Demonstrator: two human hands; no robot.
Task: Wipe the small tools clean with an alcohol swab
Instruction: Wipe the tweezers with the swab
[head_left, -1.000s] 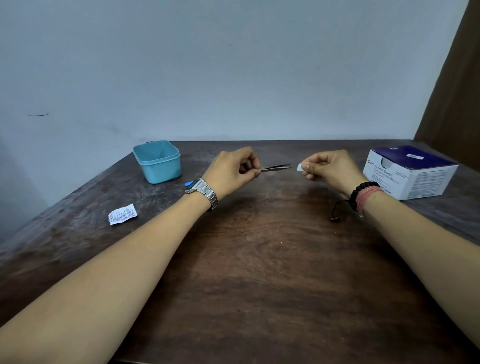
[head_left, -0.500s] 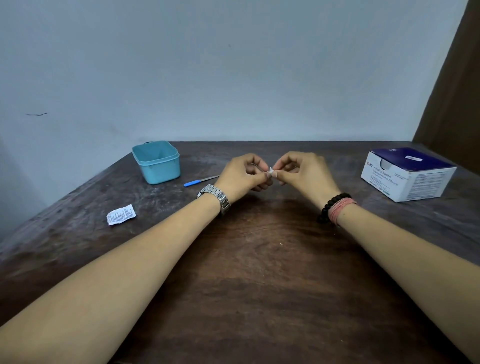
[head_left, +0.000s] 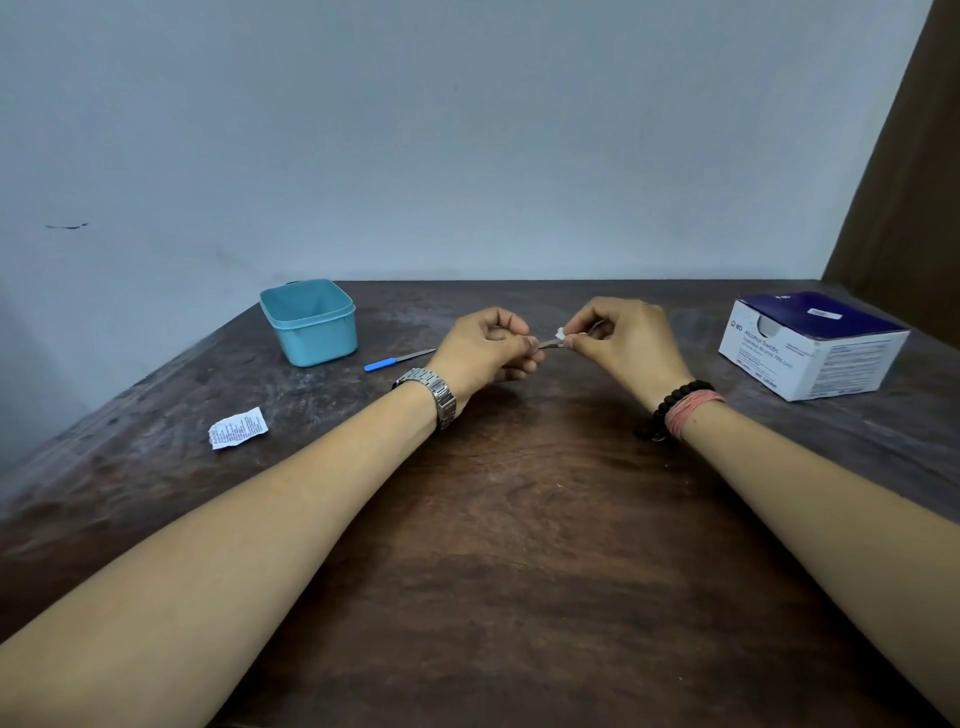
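My left hand (head_left: 488, 349) pinches one end of thin metal tweezers (head_left: 550, 343) above the middle of the wooden table (head_left: 519, 545). My right hand (head_left: 623, 343) pinches a small white alcohol swab (head_left: 561, 333) folded around the tweezers' shaft, right beside my left fingertips. Most of the tweezers is hidden by the fingers of both hands. A second small tool with a blue handle and metal blade (head_left: 397, 359) lies on the table to the left of my left hand.
A teal plastic tub (head_left: 310, 323) stands at the back left. A torn white swab wrapper (head_left: 238, 427) lies on the table's left side. A blue and white alcohol swab box (head_left: 813, 345) sits at the right. A wall runs behind the table.
A second ago the hands were apart with the tweezers' tip bare. They came together, the swab closed on the tweezers, and the right hand has now slid slightly right along the shaft.
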